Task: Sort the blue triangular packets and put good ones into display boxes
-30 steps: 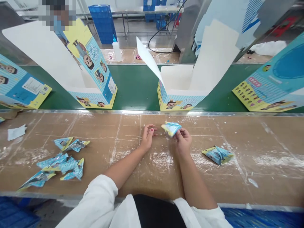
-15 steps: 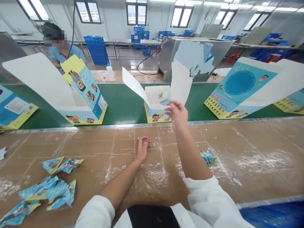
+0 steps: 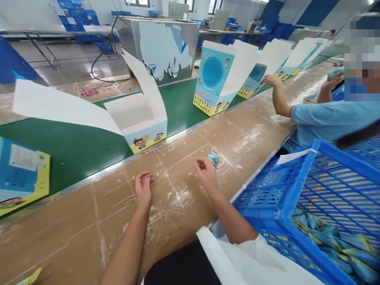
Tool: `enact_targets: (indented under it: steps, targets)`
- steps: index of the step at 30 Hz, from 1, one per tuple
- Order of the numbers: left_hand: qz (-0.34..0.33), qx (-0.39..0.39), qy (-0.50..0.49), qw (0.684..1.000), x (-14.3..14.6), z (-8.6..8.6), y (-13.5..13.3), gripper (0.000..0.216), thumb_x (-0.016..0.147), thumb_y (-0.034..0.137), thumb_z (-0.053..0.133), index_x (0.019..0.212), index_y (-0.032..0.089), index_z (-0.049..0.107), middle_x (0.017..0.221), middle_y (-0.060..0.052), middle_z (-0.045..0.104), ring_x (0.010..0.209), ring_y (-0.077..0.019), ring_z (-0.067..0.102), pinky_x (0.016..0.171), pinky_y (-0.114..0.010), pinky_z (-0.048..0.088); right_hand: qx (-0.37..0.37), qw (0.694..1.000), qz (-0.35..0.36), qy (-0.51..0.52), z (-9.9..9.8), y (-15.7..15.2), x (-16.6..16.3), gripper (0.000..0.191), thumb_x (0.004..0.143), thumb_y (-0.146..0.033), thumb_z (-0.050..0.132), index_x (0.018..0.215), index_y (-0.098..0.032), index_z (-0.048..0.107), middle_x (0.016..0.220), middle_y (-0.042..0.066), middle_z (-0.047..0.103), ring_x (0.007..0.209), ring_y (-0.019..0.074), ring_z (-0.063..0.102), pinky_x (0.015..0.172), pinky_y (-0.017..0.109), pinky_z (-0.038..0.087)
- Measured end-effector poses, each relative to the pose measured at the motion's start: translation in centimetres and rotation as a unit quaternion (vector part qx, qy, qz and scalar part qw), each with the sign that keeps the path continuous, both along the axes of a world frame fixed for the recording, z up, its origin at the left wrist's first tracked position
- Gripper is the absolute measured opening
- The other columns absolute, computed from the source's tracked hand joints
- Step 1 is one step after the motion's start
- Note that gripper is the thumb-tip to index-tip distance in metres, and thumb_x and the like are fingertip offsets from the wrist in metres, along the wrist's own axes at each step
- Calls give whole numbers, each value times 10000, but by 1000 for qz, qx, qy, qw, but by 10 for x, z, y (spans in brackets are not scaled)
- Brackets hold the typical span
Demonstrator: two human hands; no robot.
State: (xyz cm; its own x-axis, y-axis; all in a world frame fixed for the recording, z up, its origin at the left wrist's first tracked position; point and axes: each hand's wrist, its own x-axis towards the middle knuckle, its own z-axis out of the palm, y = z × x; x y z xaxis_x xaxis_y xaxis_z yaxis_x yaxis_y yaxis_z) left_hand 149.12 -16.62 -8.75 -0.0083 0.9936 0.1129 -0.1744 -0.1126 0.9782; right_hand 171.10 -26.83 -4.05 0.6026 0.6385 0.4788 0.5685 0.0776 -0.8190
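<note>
My left hand (image 3: 143,189) rests on the brown work surface with its fingers loosely bent and apart, and nothing shows in it. Farther right, my right hand (image 3: 206,173) hovers over the surface, fingers curved with a gap between them and no thing visible inside. Just beyond its fingertips lies a small blue and yellow foil packet (image 3: 213,159), partly covered by the hand. An open-topped printed carton (image 3: 147,135) stands on the green belt in front of my hands, its white flaps spread.
More cartons (image 3: 214,79) stand along the green belt (image 3: 178,103). At right, a blue crate (image 3: 285,213) holds many foil packets (image 3: 335,241). A co-worker in a blue shirt (image 3: 326,118) reaches towards the belt. A metal housing (image 3: 130,37) stands behind it.
The view has swung to the right, bringing the crate and a co-worker in. My right hand has let go of the packet at the carton and come back beside the packet on the surface.
</note>
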Motion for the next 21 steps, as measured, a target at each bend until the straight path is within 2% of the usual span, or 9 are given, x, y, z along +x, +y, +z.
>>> enact_targets:
  steps: [2,4,6,8,10,12,16,18,21]
  targets:
    - [2,3,-4,1000,1,1,1,369,726,490,680,930,203,573,943,-33,610,853,-157,637,701,-273,547,-36,993,-110,-35,-4,-5,27,285,820,-402,561,999,-181,547,880,49,565,732,168,533,702,320,461]
    - [4,4,-7,1000,5,1,0,369,720,491,685,923,203,573,950,-35,607,856,-159,635,698,-277,552,-96,973,-197,-78,-9,-6,51,461,783,-501,621,1067,-156,510,994,115,556,844,225,551,762,376,458]
    - [4,3,-10,1000,10,2,0,375,717,493,684,923,201,570,949,-36,604,853,-159,631,696,-282,554,-166,945,-254,-120,-12,-6,69,616,718,-574,686,1083,-115,497,1062,198,540,952,310,553,793,431,448]
    - [1,-2,-13,1000,15,3,-1,382,714,494,684,924,199,562,941,-35,597,851,-157,623,697,-285,554,-233,919,-284,-144,-15,-5,82,704,678,-609,717,1085,-78,497,1064,251,536,969,371,559,778,463,445]
    - [-7,-8,-14,1000,19,3,-1,385,714,492,683,929,199,555,937,-34,590,854,-158,618,703,-292,554,-282,900,-291,-160,-20,-4,91,731,679,-634,706,1087,-62,506,1052,270,542,925,382,579,746,466,447]
    - [-11,-11,-13,1000,22,2,-1,389,715,492,682,936,198,552,939,-36,587,857,-162,617,705,-300,555,-307,895,-277,-167,-27,-2,100,670,723,-647,658,1051,-76,533,1011,243,564,850,346,596,708,436,445]
    - [-18,-12,-14,1000,27,3,-2,390,716,492,685,936,199,551,959,-41,585,874,-168,616,712,-309,554,-280,924,-212,-154,-40,1,117,429,885,-576,469,818,-166,575,730,73,553,647,205,529,621,317,381]
    - [-23,-15,-15,1000,30,4,-3,388,713,489,690,930,198,553,952,-39,586,869,-167,615,717,-310,551,-265,933,-194,-150,-42,4,120,425,923,-531,401,725,-190,559,609,18,470,552,160,434,585,288,316]
    - [-29,-20,-17,999,35,4,-5,395,706,493,696,925,196,554,934,-36,595,855,-167,616,724,-314,545,-249,940,-180,-148,-37,7,115,442,930,-501,362,655,-197,527,546,-13,384,501,128,310,560,279,228]
